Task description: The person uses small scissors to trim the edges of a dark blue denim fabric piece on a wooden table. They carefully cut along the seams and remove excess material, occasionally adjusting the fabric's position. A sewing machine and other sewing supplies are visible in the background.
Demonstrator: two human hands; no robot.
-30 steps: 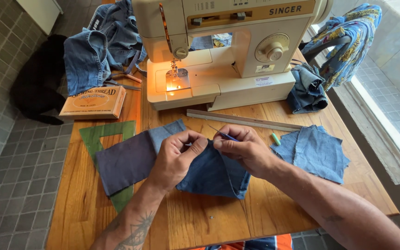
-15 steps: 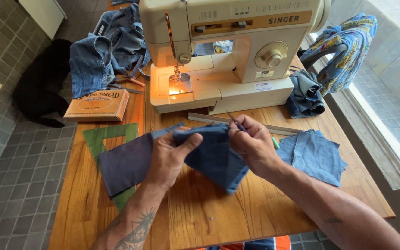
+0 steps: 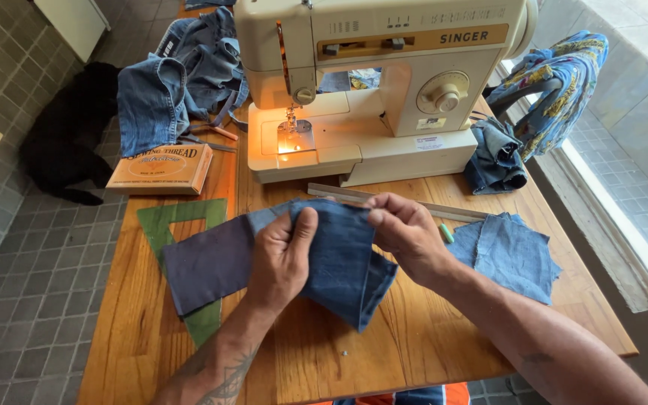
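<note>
My left hand and my right hand both grip a blue denim patch, lifted slightly off the wooden table and folded at its top edge. A darker purple-blue piece joins it on the left and lies on the table. My left thumb presses the fold's upper edge. My right fingers pinch the same edge a little to the right. A cream sewing machine stands just behind, its lamp lit over the needle.
A green triangle ruler lies under the dark piece. A flat metal ruler runs in front of the machine. Loose denim squares lie right; a cardboard thread box and piled jeans left. A black animal rests on the tiled floor.
Both hands have raised the denim patch off the table and brought it closer to the machine, folding its top edge over. The view has shifted slightly forward.
</note>
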